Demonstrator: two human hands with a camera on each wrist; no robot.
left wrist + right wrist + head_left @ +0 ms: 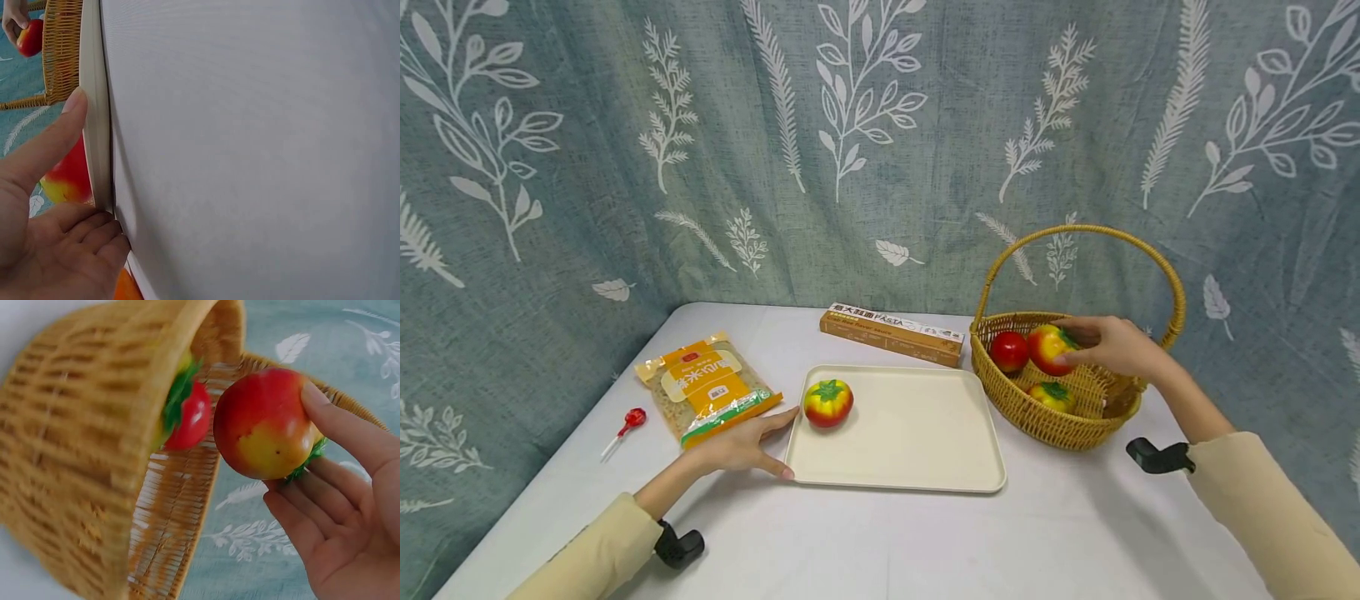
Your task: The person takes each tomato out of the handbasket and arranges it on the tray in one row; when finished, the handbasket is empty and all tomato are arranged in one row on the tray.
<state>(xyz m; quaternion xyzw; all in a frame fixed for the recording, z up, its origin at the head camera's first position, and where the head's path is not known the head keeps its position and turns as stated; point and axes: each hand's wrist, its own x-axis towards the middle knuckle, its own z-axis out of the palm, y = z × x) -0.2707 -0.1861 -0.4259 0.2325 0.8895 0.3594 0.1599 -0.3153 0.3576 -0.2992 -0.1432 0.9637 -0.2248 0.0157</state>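
Observation:
My right hand pinches a red-and-yellow fruit with a green leafy top, just above the wicker basket. In the right wrist view, the thumb lies on one side of this fruit and the fingers on the other. Inside the basket are a red fruit and another red-and-yellow fruit. My left hand touches the left edge of a cream tray, thumb and fingers spread apart along its rim. A similar red-and-yellow fruit sits at the tray's left end.
A bag of grain lies left of the tray, partly behind my left hand. Farther left is a red lollipop. Behind the tray lies a brown-and-white pasta box. The basket's tall handle arches over it, before a patterned curtain.

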